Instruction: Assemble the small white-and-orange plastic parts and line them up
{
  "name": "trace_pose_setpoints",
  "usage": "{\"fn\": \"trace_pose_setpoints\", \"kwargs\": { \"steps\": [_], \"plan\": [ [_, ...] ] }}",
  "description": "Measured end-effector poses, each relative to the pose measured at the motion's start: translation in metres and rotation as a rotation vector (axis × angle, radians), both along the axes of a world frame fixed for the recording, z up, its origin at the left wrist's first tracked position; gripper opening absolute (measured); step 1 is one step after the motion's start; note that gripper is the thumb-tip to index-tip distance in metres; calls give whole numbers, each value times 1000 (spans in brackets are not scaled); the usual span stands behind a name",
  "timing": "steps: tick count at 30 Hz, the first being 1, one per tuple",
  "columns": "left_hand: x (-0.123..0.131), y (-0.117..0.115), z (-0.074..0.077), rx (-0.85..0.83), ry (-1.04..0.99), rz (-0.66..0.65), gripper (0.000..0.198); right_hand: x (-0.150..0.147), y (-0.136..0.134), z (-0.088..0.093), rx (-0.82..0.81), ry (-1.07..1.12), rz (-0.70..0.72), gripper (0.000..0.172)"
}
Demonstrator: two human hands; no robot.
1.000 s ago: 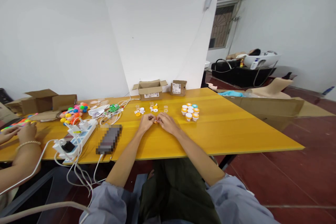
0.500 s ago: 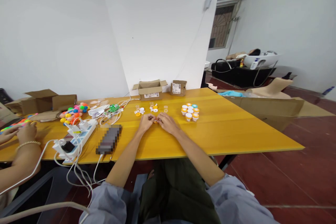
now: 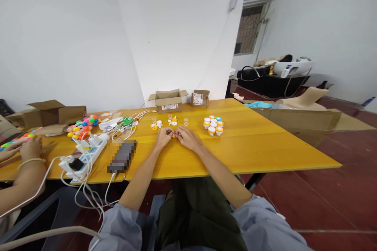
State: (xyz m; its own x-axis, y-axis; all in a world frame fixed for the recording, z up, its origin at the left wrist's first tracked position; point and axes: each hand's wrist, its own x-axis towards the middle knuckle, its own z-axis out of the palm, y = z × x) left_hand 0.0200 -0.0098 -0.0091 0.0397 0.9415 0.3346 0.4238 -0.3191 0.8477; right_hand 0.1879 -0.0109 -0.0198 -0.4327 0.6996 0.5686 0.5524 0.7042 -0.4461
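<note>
My left hand (image 3: 165,135) and my right hand (image 3: 185,137) meet low over the table, fingers bent and pinching. Between the fingertips shows a small orange piece (image 3: 174,136); its exact kind is too small to make out. Just beyond the hands stand clear plastic cups (image 3: 186,122). Beside them lie loose white rings (image 3: 174,124), an orange ring (image 3: 154,128) and small white bits. To the right of my right hand is a cluster of small clear jars (image 3: 212,130) with orange, white and teal lids.
Two cardboard boxes (image 3: 169,104) stand against the wall. At left are a phone (image 3: 122,157), a power strip (image 3: 90,157) with white cables, and colourful balls (image 3: 84,127). Another person's hand (image 3: 31,147) works at the far left. The wooden table (image 3: 265,149) ends at the right.
My fingers have shifted very slightly around the orange piece, and a little more of it shows. The other person's hand has moved slightly. The rest looks the same.
</note>
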Motion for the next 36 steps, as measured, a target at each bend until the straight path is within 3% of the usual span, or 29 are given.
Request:
{"fn": "trace_pose_setpoints", "kwargs": {
  "steps": [9,28,33,36],
  "plan": [
    [-1,0,1,15,0,35,9,-1,5,-2,42,3,-72,11],
    [0,-3,5,14,13,84,9,0,14,-11,-46,-66,-200,13],
    [0,-3,5,11,4,58,9,0,8,-4,-18,-49,-220,10],
    [0,-2,3,9,-15,37,7,-2,1,2,49,-24,-160,9]
  ]
}}
